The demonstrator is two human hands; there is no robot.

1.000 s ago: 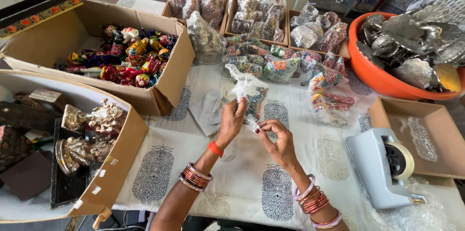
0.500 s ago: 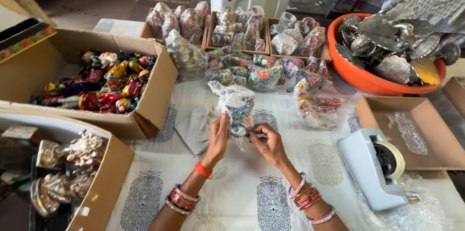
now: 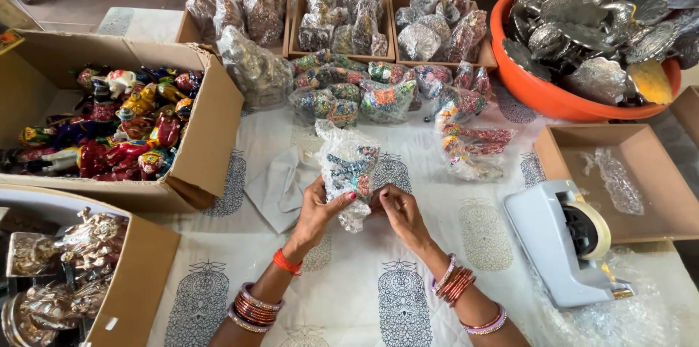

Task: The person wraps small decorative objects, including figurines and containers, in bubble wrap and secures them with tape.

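My left hand and my right hand are both closed on the lower part of a small painted figurine wrapped in bubble wrap. The left grip has the thumb in front and the fingers behind the wrap; the right grip pinches the loose plastic at the bottom edge with its fingertips. The parcel is lifted a little above the worktop, near its middle, over the printed white cloth.

I judge the parcel to be light. The wrap is soft and gives under my fingers, and it is a little slippery, so the plastic can slide over the hard figure inside. The figure itself looks painted and probably brittle, so I should hold it around the thick lower body, not by any thin part, and not squeeze hard.

Its long axis stands nearly upright in the view, running from my hands toward the far edge of the worktop; the loose top of the wrap points away from me. Which way the figure faces I cannot tell through the plastic.

Just beside my left hand lies a flat folded sheet of wrap. Beyond it sits a cardboard box of coloured figurines, and toward the right edge a tape dispenser.
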